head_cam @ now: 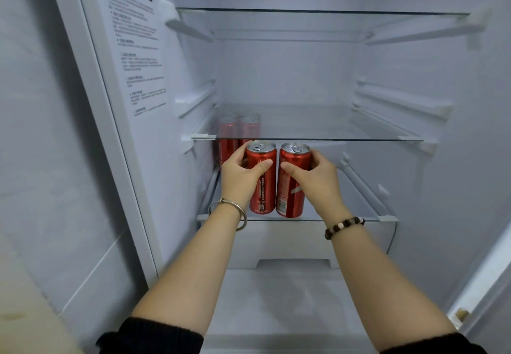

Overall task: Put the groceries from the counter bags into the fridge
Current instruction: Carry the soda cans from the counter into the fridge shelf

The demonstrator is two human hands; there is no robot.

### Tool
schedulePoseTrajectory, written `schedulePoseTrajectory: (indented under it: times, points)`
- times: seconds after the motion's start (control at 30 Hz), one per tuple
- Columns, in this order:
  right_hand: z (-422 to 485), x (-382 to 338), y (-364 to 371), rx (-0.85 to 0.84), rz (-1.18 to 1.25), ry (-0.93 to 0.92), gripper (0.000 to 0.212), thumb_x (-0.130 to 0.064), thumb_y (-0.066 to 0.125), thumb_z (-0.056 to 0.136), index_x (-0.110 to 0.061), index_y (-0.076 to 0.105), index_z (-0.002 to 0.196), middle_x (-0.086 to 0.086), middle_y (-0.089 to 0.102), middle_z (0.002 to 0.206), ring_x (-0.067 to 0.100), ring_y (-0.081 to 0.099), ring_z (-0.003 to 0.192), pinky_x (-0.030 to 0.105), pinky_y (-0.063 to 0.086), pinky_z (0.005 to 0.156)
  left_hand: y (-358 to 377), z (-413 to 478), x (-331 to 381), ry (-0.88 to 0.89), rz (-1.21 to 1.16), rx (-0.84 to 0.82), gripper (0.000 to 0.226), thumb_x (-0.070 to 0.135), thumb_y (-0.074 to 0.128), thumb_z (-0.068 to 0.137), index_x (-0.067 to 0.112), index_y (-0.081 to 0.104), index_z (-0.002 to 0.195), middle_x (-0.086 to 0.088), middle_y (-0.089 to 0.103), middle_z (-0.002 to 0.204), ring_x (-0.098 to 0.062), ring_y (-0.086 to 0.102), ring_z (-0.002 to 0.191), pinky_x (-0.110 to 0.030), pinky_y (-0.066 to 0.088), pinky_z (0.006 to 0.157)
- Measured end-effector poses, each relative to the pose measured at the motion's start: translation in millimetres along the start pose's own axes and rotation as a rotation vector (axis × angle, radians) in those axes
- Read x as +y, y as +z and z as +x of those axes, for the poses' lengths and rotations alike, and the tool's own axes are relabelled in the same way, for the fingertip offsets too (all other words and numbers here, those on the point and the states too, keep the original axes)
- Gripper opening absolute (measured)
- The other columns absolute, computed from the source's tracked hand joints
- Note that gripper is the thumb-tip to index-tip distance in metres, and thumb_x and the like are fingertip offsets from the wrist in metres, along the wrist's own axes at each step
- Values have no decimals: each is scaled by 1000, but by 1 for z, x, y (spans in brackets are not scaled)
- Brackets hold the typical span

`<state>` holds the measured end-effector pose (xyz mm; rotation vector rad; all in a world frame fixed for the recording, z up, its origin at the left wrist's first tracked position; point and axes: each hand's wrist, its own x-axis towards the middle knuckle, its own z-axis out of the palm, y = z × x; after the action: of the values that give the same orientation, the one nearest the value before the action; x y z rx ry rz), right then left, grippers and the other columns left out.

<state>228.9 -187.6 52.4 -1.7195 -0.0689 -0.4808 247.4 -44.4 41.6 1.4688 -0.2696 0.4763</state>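
Note:
I look into an open white fridge. My left hand (243,172) grips a slim red soda can (262,184), and my right hand (312,176) grips a second red can (291,187) right beside it. Both cans are upright, with their bottoms at the front edge of the lower glass shelf (345,216). Behind them at the back left of that shelf stand two more red cans (228,149), partly seen through the middle glass shelf (331,132).
A top glass shelf (318,13) spans the fridge higher up. A printed label covers the left inner wall (135,57). Below the lower shelf is a white drawer front (293,245). Shelf rails (401,101) line both side walls.

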Motion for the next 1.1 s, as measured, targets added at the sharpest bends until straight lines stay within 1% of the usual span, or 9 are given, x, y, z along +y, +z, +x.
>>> schedulePoseTrajectory:
  times: [0.07,0.2,0.27,0.33,0.43,0.57,0.7,0.9,1.1]
  points:
    - [0,4,-1,-44,-13,-2,42,-18,77,75,-21,58,112,-10,64,99,-1,61,88,9,47,57,-3,4,-4,0,5,30,37,7,74,76,37,63,95,13,70,94,-1,66,90,-20,50,77]
    - [-1,20,-4,-124,-117,50,48,-17,77,75,-21,54,118,-12,58,99,7,57,96,18,44,78,-10,13,-10,-16,56,99,35,14,76,75,36,63,98,11,70,98,-10,65,96,-32,52,87]
    - [-1,27,-2,-149,-166,77,54,-17,77,75,-19,52,123,-9,57,103,9,54,99,25,44,84,-12,16,-9,-27,93,126,30,16,75,76,36,63,94,13,69,94,-9,65,92,-32,53,86]
    - [-1,31,3,-161,-182,82,54,-16,76,76,-19,51,124,-7,58,107,10,53,100,29,44,87,-14,18,-9,-39,107,154,27,16,74,76,30,65,98,10,70,94,-8,65,90,-31,53,84]
    - [2,35,12,-168,-176,69,52,-13,75,77,-18,52,123,-8,58,105,9,53,98,27,44,87,-15,22,-10,-64,122,190,35,18,74,77,20,63,110,4,69,100,-12,65,93,-34,53,85]
    - [10,36,23,-175,-177,67,48,-14,75,77,-16,53,121,-8,58,103,9,54,96,25,43,85,-19,22,-15,-82,186,204,49,21,75,76,22,57,122,4,67,109,-11,63,99,-35,52,89]
    - [20,41,32,-168,-195,52,48,-16,76,76,-15,55,119,-7,60,104,9,54,95,25,43,84,-23,15,-24,-99,247,211,61,14,76,74,22,52,129,7,63,117,-9,60,103,-31,49,93]
    - [33,45,43,-202,-221,42,39,-17,77,76,-14,60,111,-2,65,103,14,60,96,28,47,86,-32,2,-44,-239,464,114,58,21,82,69,19,57,122,-1,65,116,-18,63,103,-34,51,90]
    - [41,47,53,-212,-224,36,34,-17,77,76,-13,63,107,-2,65,98,14,61,94,30,49,88,-31,16,-51,-254,518,255,49,22,81,69,19,63,114,-4,66,110,-20,64,95,-30,50,84]
